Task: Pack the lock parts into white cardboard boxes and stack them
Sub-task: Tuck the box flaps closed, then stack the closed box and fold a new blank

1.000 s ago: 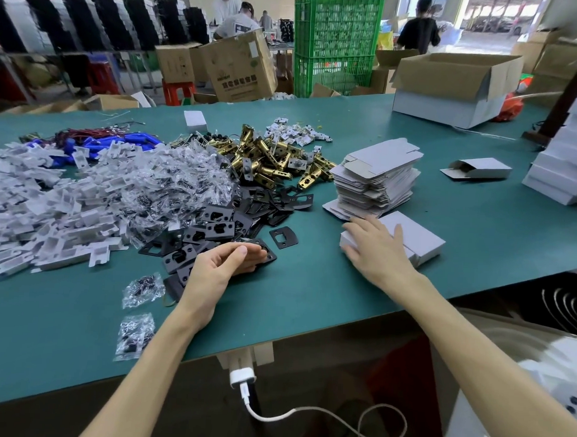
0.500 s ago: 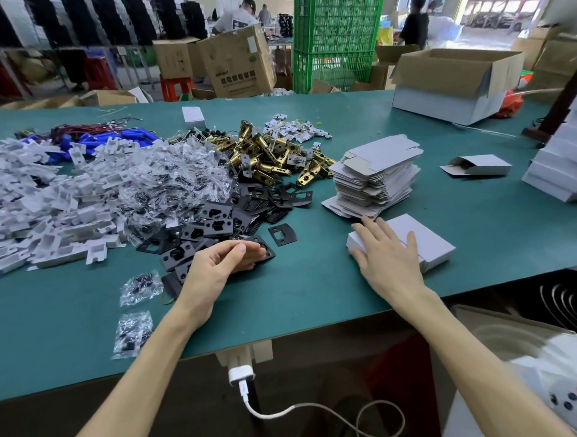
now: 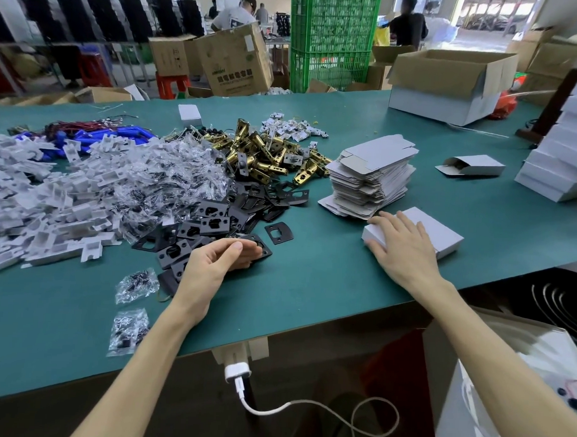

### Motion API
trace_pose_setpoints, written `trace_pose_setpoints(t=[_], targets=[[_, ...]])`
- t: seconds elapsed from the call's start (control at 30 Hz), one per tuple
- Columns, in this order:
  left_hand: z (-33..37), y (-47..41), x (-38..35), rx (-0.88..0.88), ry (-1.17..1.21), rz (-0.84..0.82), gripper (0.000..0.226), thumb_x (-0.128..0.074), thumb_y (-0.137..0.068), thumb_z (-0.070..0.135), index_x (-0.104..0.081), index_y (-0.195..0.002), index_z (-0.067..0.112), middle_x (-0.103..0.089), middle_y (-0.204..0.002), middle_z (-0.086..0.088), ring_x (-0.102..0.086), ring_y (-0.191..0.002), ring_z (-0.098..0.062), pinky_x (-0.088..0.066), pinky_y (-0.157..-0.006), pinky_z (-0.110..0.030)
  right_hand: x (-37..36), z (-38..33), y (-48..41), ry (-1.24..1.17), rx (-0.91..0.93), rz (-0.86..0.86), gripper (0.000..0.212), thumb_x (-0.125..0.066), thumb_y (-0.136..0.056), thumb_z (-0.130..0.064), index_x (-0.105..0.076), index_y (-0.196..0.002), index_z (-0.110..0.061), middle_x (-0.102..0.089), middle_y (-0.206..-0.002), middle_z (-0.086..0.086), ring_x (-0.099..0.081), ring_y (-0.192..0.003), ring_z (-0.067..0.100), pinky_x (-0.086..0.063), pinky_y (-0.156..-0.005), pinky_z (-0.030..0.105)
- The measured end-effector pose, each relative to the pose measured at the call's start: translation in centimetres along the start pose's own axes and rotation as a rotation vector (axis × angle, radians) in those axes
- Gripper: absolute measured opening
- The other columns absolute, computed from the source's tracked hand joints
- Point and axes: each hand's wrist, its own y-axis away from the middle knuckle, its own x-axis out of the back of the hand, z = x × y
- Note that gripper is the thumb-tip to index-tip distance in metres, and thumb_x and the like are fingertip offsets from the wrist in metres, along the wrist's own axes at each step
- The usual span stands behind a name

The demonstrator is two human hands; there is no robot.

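**Lock parts (image 3: 128,186) heaped at left, one closed box held down at right**

The heap fills the left half of the frame on the green table (image 3: 310,301), loosely sorted by kind. White plastic pieces (image 3: 52,203) lie at far left, clear screw bags (image 3: 157,177) in the middle, brass latches (image 3: 260,155) behind, and black plates (image 3: 212,220) nearest the person. I judge that this spread keeps every kind within a short reach of the left hand (image 3: 220,265). That hand lies at the near edge of the black plates, fingers curled in toward the palm with the thumb stretched over them. Whether a plate is actually pinched there I cannot tell (the fingers hide it).

The right hand (image 3: 400,248) lies flat, fingers straight and spread, on a closed white box (image 3: 440,233) at centre right, near the table's front edge. Pressing down like that looks meant to keep the flaps seated, or to slide the box along. Just behind it sits the stack of flat blanks (image 3: 370,178), handy for folding the next one. Finished boxes (image 3: 564,162) are piled at the right edge of the frame, well apart from the hand, so this box probably belongs there next. One open-ended box (image 3: 472,166) lies on its side between the blanks and that pile.
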Motion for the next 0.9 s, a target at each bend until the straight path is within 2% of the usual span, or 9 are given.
trace_pose_setpoints(t=[0.2, 0.4, 0.53, 0.6, 0.67, 0.77, 0.83, 0.9], targets=[[0.0, 0.0, 0.0, 0.005, -0.004, 0.0, 0.025, -0.051, -0.108, 0.009, -0.076, -0.111, 0.006, -0.08, -0.107, -0.012, -0.076, -0.106, -0.027, -0.061, -0.093, -0.031, 0.2, 1.0, -1.0, 0.009, -0.058, 0.008, 0.045, -0.045, -0.105, -0.043, -0.045, -0.146, -0.025, -0.042, -0.156, -0.003, -0.024, -0.152, 0.027, -0.015, -0.124, 0.05], [0.0, 0.0, 0.0, 0.007, -0.006, 0.003, 0.025, -0.051, -0.108, 0.009, -0.076, -0.111, 0.004, -0.08, -0.107, -0.012, -0.076, -0.106, -0.027, -0.061, -0.092, -0.031, 0.6, 0.8, -1.9, -0.049, -0.12, 0.007, 0.058, -0.05, -0.104, -0.04, -0.034, -0.153, -0.013, -0.038, -0.16, 0.007, -0.02, -0.154, 0.028, -0.014, -0.124, 0.053], [0.2, 0.0, -0.2, 0.007, -0.006, 0.013, 0.025, -0.052, -0.108, 0.009, -0.077, -0.109, 0.006, -0.08, -0.105, -0.011, -0.076, -0.104, -0.026, -0.061, -0.093, -0.032, 2.5, -0.4, -2.2, -0.288, -0.029, 0.3, 0.066, -0.067, -0.097, -0.029, -0.039, -0.149, 0.001, -0.042, -0.154, 0.02, -0.031, -0.148, 0.035, -0.025, -0.121, 0.055], [0.1, 0.0, -0.2, 0.013, -0.01, 0.012, 0.025, -0.052, -0.108, 0.01, -0.077, -0.109, 0.006, -0.08, -0.105, -0.011, -0.076, -0.104, -0.026, -0.061, -0.093, -0.032, 4.0, -1.6, -3.6, -0.332, 0.011, 0.376, 0.07, -0.067, -0.097, -0.029, -0.036, -0.151, 0.002, -0.036, -0.158, 0.021, -0.028, -0.149, 0.036, -0.023, -0.123, 0.051], [0.1, 0.0, -0.1, 0.011, -0.004, 0.007, 0.025, -0.052, -0.108, 0.01, -0.076, -0.109, 0.005, -0.08, -0.105, -0.012, -0.076, -0.104, -0.027, -0.061, -0.091, -0.03, 5.3, -3.2, -5.8, -0.281, 0.025, 0.327, 0.077, -0.063, -0.099, -0.034, -0.026, -0.156, 0.002, -0.025, -0.163, 0.022, -0.019, -0.153, 0.036, -0.018, -0.125, 0.049], [0.1, 0.0, 0.1, 0.012, 0.016, 0.008, 0.025, -0.052, -0.108, 0.01, -0.076, -0.11, 0.004, -0.079, -0.106, -0.013, -0.076, -0.105, -0.029, -0.061, -0.09, -0.03, 6.2, -5.1, -9.1, -0.075, -0.021, 0.12, 0.083, -0.052, -0.103, -0.046, -0.013, -0.159, 0.0, -0.014, -0.167, 0.021, -0.009, -0.156, 0.035, -0.011, -0.125, 0.053], [0.0, 0.0, 0.2, 0.011, 0.037, 0.016, 0.025, -0.052, -0.108, 0.011, -0.076, -0.11, 0.004, -0.079, -0.107, -0.015, -0.076, -0.105, -0.03, -0.061, -0.091, -0.032, 6.2, -5.8, -10.3, 0.038, -0.082, -0.007, 0.075, -0.047, -0.104, -0.048, -0.023, -0.155, 0.002, -0.029, -0.161, 0.023, -0.02, -0.152, 0.036, -0.012, -0.123, 0.055], [-0.1, -0.1, 0.3, 0.015, 0.043, 0.022, 0.025, -0.052, -0.108, 0.012, -0.076, -0.11, 0.004, -0.079, -0.107, -0.015, -0.076, -0.106, -0.031, -0.061, -0.092, -0.033, 6.2, -6.0, -10.4, 0.131, -0.057, 0.003, 0.052, -0.049, -0.104, -0.037, -0.045, -0.139, 0.002, -0.05, -0.143, 0.023, -0.04, -0.138, 0.038, -0.022, -0.118, 0.052]])
